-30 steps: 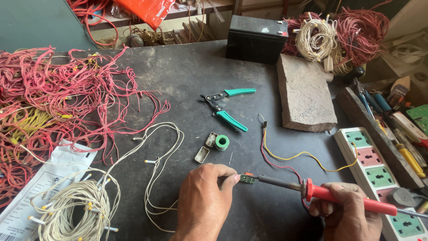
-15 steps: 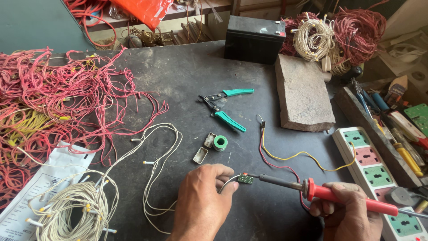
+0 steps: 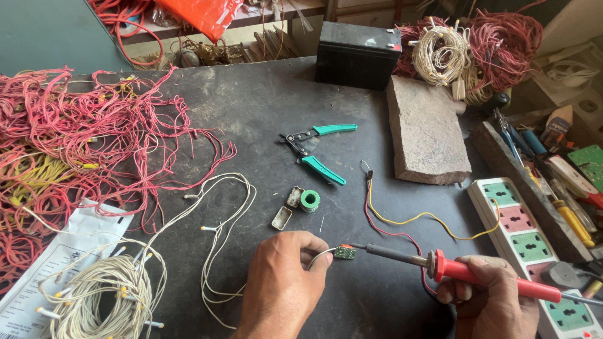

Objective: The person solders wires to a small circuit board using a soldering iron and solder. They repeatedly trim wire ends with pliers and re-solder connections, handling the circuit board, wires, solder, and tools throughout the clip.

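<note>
My left hand (image 3: 281, 282) pinches a white wire that ends in a small green circuit board (image 3: 344, 252) lying on the dark table. My right hand (image 3: 487, 295) grips the red handle of a soldering iron (image 3: 468, 272); its metal tip touches the right edge of the board. A red wire and a yellow wire (image 3: 411, 220) run from near the board up to a small black end. A green solder spool (image 3: 310, 201) lies just above my left hand, beside two small metal pieces.
Green-handled wire strippers (image 3: 317, 152) lie mid-table. A flat stone slab (image 3: 424, 132) and a black battery (image 3: 357, 55) sit at the back. A white power strip (image 3: 534, 251) runs along the right. Red wire tangles (image 3: 75, 138) fill the left, a white wire coil (image 3: 100, 295) lower left.
The soldering iron tip has stayed against the small board while both hands shifted slightly. The view has drifted a little.
</note>
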{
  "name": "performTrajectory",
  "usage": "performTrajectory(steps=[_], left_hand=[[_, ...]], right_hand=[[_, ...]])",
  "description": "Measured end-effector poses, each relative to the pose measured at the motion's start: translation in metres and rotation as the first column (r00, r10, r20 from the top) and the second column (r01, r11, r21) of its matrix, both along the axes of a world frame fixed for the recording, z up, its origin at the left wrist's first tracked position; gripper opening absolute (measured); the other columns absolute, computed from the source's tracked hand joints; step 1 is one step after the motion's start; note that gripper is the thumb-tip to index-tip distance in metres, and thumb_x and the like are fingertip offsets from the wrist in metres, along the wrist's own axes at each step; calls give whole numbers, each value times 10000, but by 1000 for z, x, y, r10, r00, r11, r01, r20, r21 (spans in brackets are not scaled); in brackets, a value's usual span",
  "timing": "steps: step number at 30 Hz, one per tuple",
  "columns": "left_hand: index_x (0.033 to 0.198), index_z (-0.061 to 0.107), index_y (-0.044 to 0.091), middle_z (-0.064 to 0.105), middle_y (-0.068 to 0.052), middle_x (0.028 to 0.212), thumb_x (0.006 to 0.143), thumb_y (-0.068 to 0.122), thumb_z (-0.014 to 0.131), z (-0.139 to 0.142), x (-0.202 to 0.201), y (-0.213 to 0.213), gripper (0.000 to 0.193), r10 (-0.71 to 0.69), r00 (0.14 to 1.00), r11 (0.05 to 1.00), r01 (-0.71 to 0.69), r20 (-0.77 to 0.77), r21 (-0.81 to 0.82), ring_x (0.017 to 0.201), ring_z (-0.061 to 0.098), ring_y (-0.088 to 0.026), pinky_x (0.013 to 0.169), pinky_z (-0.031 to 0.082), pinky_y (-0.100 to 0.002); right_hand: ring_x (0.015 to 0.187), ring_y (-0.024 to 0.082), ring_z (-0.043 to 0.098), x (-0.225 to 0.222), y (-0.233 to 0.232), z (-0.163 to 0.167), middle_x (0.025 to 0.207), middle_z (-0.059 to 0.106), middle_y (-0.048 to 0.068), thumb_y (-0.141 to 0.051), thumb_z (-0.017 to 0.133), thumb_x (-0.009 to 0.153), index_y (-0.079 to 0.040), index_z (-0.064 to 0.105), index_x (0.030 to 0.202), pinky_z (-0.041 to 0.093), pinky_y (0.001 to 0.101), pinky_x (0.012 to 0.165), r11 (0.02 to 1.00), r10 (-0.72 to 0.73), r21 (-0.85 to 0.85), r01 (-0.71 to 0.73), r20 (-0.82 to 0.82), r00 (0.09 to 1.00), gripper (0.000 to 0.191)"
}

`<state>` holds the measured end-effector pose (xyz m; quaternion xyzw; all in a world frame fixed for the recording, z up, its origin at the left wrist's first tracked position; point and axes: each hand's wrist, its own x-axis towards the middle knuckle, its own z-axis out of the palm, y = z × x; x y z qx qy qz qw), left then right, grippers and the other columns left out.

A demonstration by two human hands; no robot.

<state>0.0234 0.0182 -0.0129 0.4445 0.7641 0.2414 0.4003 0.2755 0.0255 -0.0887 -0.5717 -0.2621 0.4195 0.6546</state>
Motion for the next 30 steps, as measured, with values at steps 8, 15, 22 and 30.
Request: performTrajectory(steps=[8, 15, 22, 30], left_hand=[[997, 777, 148, 763, -48, 922, 700, 212, 887, -11, -11, -7, 324, -65, 979, 974, 104, -192, 201, 869, 746, -223, 799, 548, -375], [961, 770, 159, 803, -27, 831, 794, 304, 835, 26, -40, -16, 231, 55, 984, 994, -38, -172, 100, 813, 796, -203, 771, 603, -355], [926, 792, 189, 808, 24, 901, 733, 308, 907, 19, -60, -39, 254, -238, 937, 963, 193, -256, -189, 917, 773, -183, 837, 561, -360], [877, 777, 152, 759, -47, 917, 789, 131, 773, -10, -58, -45, 91, -300, 901, 945, 326, -313, 34, 927, 753, -241, 840, 554, -406]], right_hand=[[622, 207, 532, 4, -2, -6, 790, 571, 154, -99, 577, 982, 50, 577, 909, 497, 369, 532, 999, 12, 30, -12, 22, 1000, 167], [655, 205, 538, 9, 0, -5, 801, 565, 140, -94, 548, 985, 37, 580, 927, 477, 382, 537, 999, 42, 18, -41, -50, 998, 147], [679, 190, 529, 12, 0, -3, 794, 546, 118, -116, 554, 988, 4, 558, 901, 482, 382, 553, 997, 76, 4, -76, -105, 992, 149], [689, 193, 529, 15, 0, -6, 796, 543, 125, -121, 549, 994, 20, 564, 919, 470, 378, 557, 997, 75, -8, -76, -72, 995, 160]])
